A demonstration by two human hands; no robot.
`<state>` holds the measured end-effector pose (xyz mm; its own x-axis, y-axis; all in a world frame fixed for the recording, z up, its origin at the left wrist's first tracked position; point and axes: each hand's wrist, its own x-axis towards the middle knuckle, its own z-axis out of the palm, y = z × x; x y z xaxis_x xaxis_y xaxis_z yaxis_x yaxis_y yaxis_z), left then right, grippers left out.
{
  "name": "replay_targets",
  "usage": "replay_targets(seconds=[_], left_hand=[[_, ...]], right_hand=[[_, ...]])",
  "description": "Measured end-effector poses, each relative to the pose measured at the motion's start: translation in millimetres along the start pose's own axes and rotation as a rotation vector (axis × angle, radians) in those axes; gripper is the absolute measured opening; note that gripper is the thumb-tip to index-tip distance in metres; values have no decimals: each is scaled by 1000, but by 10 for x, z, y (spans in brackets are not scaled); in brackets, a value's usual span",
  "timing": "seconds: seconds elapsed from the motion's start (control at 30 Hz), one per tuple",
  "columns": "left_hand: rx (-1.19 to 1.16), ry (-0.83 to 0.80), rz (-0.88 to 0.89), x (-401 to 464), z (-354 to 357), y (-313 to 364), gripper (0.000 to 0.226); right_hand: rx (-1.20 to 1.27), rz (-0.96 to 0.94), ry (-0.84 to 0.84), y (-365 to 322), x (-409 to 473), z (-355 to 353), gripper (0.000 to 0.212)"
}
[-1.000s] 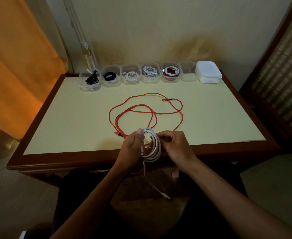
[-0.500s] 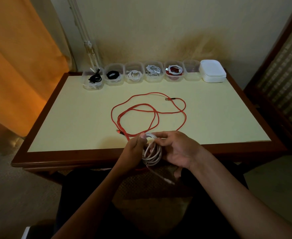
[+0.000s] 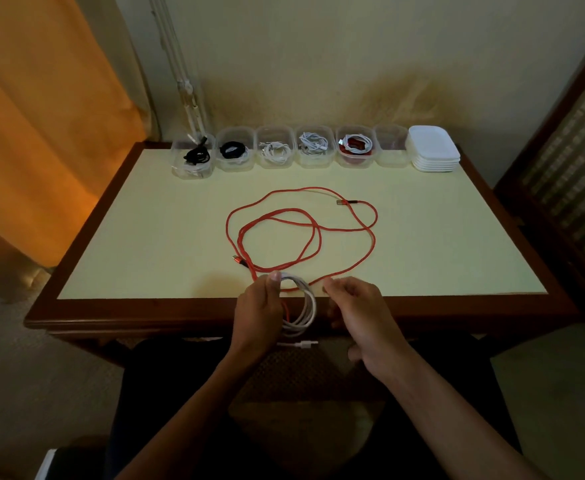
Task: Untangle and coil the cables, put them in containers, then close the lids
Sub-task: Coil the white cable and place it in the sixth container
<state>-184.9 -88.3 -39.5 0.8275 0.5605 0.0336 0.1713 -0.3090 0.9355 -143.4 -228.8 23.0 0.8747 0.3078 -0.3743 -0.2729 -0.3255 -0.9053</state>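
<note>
The left hand (image 3: 258,308) grips the white cable coil (image 3: 303,306) at the table's near edge (image 3: 145,311). Its loose plug end (image 3: 306,344) hangs just below the coil, nearer the right hand (image 3: 360,315), whose fingers are relaxed and hold nothing

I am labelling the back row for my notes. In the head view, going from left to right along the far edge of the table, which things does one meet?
Container with black cable → second container with black cable → container with white cable → second container with white cable → container with red and white cables → empty container → stack of white lids.
</note>
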Motion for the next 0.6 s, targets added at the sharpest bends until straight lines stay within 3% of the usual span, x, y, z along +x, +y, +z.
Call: replay_targets(seconds=[0.1,0.23,0.4,0.5,0.6], left_hand=[[145,77,108,22,3,-17,54],[228,24,179,9,9,-41,56],[465,-119,354,68,-133,-260,56],[639,-275,349,113,-200,-291,35],[623,-350,294,158,-256,-308,24]], right_hand=[[-55,-74,-100,47,-84,9,45],[-82,-46,-237,79,-118,9,37],[377,236,-259,62,-14,-190,24],[327,249,-280,127,105,-332,27],[218,219,-408,156,198,-471,32]])
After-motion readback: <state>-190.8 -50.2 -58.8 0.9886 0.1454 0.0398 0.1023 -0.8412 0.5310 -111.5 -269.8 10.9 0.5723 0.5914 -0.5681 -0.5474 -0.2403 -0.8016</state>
